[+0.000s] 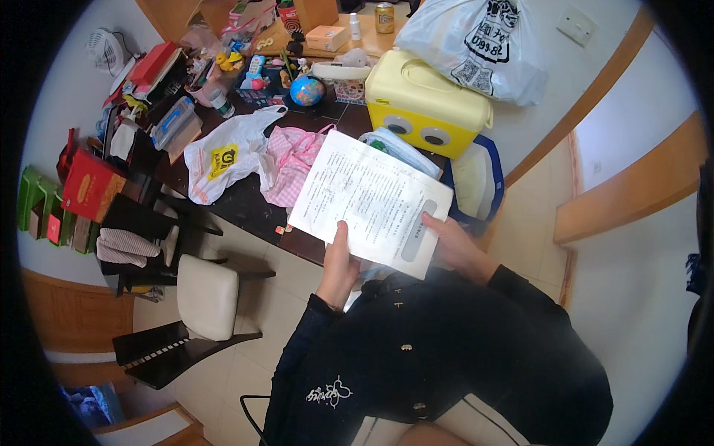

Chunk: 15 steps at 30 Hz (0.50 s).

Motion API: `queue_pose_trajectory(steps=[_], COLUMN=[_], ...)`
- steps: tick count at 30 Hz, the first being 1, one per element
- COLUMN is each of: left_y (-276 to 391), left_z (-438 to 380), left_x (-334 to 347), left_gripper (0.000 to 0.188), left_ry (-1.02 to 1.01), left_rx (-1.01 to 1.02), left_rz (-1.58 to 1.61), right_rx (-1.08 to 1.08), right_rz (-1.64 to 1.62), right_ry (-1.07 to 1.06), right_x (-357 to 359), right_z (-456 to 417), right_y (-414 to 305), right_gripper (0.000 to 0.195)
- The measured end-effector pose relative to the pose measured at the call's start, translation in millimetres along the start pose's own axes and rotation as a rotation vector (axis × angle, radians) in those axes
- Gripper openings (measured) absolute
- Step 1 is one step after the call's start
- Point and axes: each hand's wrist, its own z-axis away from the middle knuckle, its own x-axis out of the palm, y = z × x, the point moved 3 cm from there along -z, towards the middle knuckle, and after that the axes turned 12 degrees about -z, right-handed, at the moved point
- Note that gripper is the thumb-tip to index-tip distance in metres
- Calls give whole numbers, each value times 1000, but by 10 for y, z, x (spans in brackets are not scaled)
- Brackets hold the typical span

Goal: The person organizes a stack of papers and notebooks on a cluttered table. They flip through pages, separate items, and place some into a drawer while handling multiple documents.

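Note:
Both hands hold a white printed booklet or stack of sheets (368,195), tilted above the near edge of a dark table (234,195). My left hand (339,267) grips its lower left edge, thumb on top. At its right edge is my right hand (452,240), the thumb lying by a grey printed box. The fingers of both hands are hidden underneath. Just left of the pages lie a pink checked cloth (293,161) and a white plastic bag (228,153) with a yellow print. Behind them, a folded light blue cloth or pack (404,150) is partly covered.
A yellow lidded box with big eyes (427,106) stands at the back right, a white plastic bag (479,50) on top. A small globe (307,91), toys and a clear plastic case (175,122) crowd the table's far side. A cream-seated chair (207,298) stands at the left.

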Motion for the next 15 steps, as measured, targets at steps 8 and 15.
queue_pose_trajectory(steps=[8, 15], left_y=[84, 28], left_z=[133, 137], left_x=[188, 39], left_gripper=[49, 43], left_ry=[-131, -126], left_rx=[-89, -175], left_rz=[123, -131], right_rx=[46, -54], right_rz=[-138, -55], right_ry=[-15, -33], right_x=[156, -16], right_z=[46, 284], right_y=[-3, -334], right_gripper=[47, 45])
